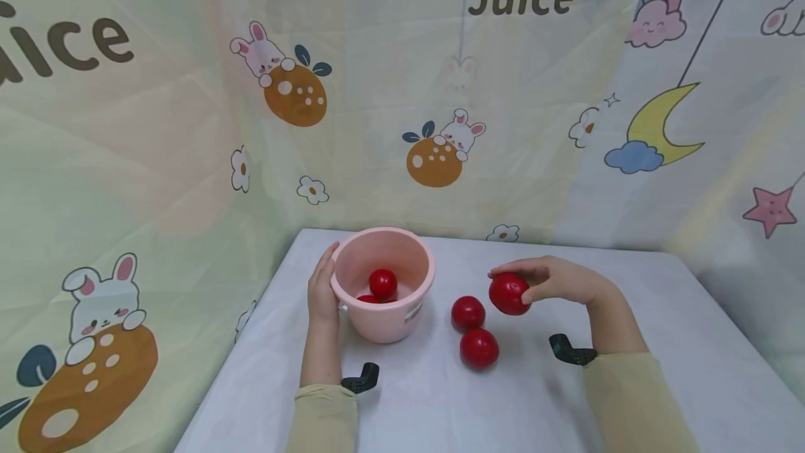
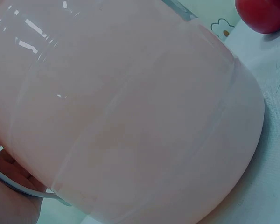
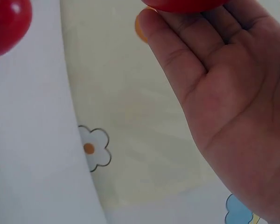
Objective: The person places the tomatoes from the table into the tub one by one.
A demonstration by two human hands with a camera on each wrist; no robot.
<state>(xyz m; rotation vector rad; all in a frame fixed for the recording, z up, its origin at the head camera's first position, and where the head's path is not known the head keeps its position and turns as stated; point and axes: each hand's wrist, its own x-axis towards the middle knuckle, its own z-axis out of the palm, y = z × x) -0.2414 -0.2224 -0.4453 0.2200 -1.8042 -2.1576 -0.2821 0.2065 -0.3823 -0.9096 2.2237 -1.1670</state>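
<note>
Glossy red ball [image 1: 509,293], round and smooth, sits in the grasp of the right hand [image 1: 562,280], fingers bent over its twelve o'clock side and thumb pressed at three. At eight o'clock from it, on a white cloth-covered table [image 1: 428,411], lies a matching red ball [image 1: 468,313]; another red ball [image 1: 479,349] lies at seven o'clock, close against the first. At nine o'clock, beyond these, stands a pale pink round bucket [image 1: 383,324] with a thin curved handle [image 2: 18,187]. Inside it, one shiny red ball [image 1: 383,283] rests on top of more red below, the count hidden. The left hand [image 1: 323,292] is laid along the bucket's nine o'clock side, fingers extended against the outer wall near the rim, its thumb out of sight overhead. Beige sleeves [image 1: 635,397] enter from five and seven o'clock, a small black device [image 1: 572,350] at each wrist. Toward twelve o'clock hangs a pastel fabric backdrop [image 1: 377,19] printed with rabbits.
</note>
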